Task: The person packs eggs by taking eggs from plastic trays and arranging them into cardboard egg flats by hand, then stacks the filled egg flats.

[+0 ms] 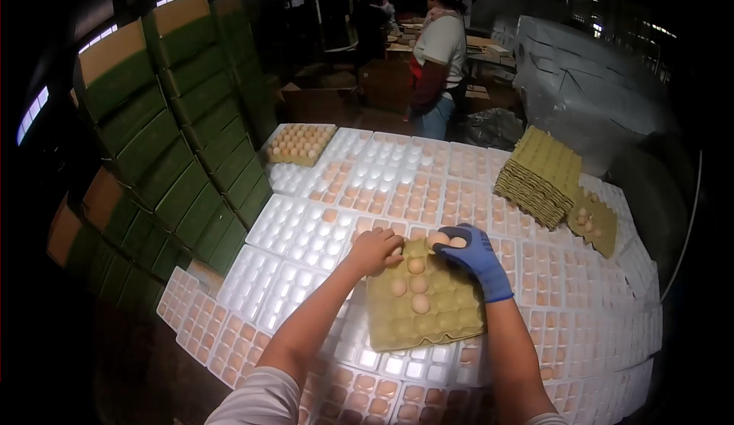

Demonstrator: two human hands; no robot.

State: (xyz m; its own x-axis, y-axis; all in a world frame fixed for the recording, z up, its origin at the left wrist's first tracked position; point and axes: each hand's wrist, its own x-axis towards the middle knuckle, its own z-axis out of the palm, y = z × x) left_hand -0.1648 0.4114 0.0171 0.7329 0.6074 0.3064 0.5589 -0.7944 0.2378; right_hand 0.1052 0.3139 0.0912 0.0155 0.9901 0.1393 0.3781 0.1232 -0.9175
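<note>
A yellowish pulp egg tray [390, 319] lies in front of me, with several brown eggs [420, 303] in its cups. My left hand [375, 250], bare, reaches over the tray's far left part. Its fingers curl around an egg [396, 251], which is partly hidden beneath them. On the far right side, my right hand [475, 255] wears a blue glove and grips brown eggs [438, 238] between thumb and fingers. Part of these eggs is covered by the glove. White plastic egg trays [302, 295] spread under and around the pulp tray.
A full tray of eggs [302, 143] stands at the far left. Stacked pulp trays [539, 176] rise at the right, beside a tray piece with a few eggs [592, 222]. Tall stacks of green boxes [138, 130] line the left. A person [440, 58] stands beyond the table.
</note>
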